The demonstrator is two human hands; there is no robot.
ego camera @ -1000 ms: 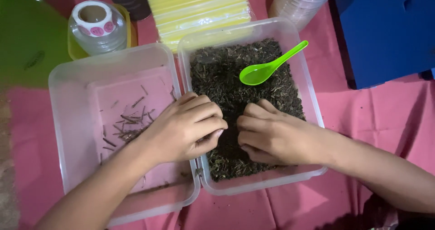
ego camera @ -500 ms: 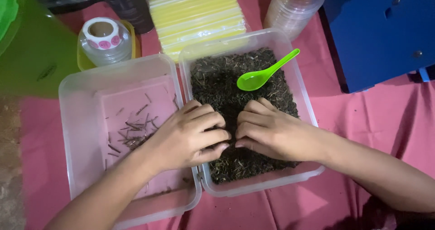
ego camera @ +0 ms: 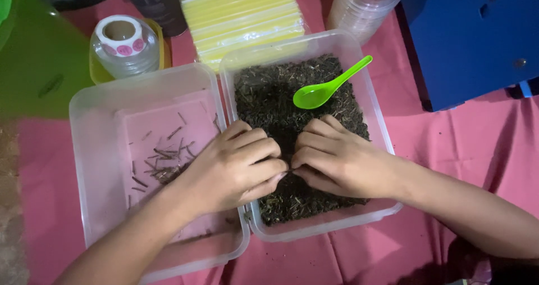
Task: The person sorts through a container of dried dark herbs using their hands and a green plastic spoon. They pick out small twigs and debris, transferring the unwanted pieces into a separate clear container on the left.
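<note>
**Two hands sorting dark dried leaves in a clear tub**

While the scene is viewed from above, two clear plastic tubs are seen side by side on a pink cloth (ego camera: 477, 150). The right-hand tub (ego camera: 377, 111) is filled with dark, crumbly dried leaves (ego camera: 269, 99), almost black, with small paler flecks mixed in. A bright green plastic spoon (ego camera: 328, 85) is laid on top of the leaves near the far edge, its bowl turned up.

The left hand (ego camera: 233, 167) is stretched across the rim between the tubs, its fingers curled and drawn close together over the leaves. The right hand (ego camera: 334, 158) is set opposite, its fingers likewise bent and pressed together, fingertips meeting those of the left hand at the middle of the tub. Whether a piece is pinched between them cannot be told.

The left-hand tub (ego camera: 92, 150) is nearly bare; a thin scatter of short brown twigs (ego camera: 163, 158) is seen on its floor.

Beyond the tubs are found a stack of yellow sleeves (ego camera: 241, 18), a roll of round pink stickers (ego camera: 120, 35) and stacked clear cups (ego camera: 362, 4). A blue box (ego camera: 471, 38) is placed at the right.
</note>
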